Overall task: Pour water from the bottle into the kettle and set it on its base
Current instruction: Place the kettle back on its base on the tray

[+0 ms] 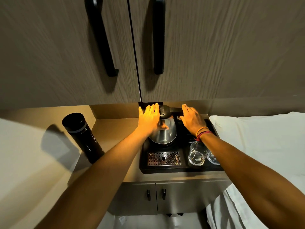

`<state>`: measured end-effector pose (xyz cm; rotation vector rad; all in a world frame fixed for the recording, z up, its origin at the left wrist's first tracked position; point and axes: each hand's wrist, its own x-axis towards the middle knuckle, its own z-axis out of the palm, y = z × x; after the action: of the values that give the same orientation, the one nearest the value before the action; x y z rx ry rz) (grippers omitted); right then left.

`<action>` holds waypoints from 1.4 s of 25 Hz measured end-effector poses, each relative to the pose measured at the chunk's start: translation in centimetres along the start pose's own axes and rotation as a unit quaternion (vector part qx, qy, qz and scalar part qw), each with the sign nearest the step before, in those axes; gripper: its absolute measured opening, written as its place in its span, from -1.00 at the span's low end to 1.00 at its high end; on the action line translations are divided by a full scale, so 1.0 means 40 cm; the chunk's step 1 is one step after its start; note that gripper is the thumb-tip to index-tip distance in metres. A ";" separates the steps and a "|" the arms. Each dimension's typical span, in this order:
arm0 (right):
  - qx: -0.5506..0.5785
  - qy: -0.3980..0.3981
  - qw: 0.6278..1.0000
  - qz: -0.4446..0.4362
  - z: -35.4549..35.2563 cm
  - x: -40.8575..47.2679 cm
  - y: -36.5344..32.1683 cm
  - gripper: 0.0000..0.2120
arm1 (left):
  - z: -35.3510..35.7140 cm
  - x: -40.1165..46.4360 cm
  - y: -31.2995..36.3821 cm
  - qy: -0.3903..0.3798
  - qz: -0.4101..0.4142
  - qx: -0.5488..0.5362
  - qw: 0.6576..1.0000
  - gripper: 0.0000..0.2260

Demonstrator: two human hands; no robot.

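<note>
A steel kettle with a black lid and handle stands at the back left of a black tray. Whatever is under it is lost in shadow. My left hand cups the kettle's left side, with the thumb across the front and the fingers stretched up beside the lid. My right hand reaches in from the right with its fingers straight, the fingertips at the black handle, not closed around it. A tall black bottle with its cap on stands on the counter to the left, away from both hands.
On the tray, a perforated metal drip grate lies in front of the kettle and two clear glasses stand at the right. Cupboard doors with long black handles hang low overhead. A white pillow borders the counter on the right.
</note>
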<state>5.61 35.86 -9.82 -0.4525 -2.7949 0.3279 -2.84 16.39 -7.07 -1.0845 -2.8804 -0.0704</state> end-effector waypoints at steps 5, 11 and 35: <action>-0.087 0.021 0.996 -0.029 -0.008 0.008 -0.001 -0.53 | 0.002 -0.005 0.010 -0.003 -0.010 0.006 1.000 0.09; -0.021 0.060 0.998 0.003 0.001 -0.037 -0.014 -0.50 | 0.008 -0.005 0.015 -0.013 -0.027 -0.015 0.999 0.08; 0.096 -0.023 0.989 0.107 -0.053 -0.103 -0.105 -0.36 | 0.049 -0.044 0.036 0.029 -0.003 -0.020 0.999 -0.12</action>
<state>8.90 30.96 -7.73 -0.7070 -2.7267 0.6563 -0.67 16.44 -9.11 -1.0612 -2.8420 -0.1586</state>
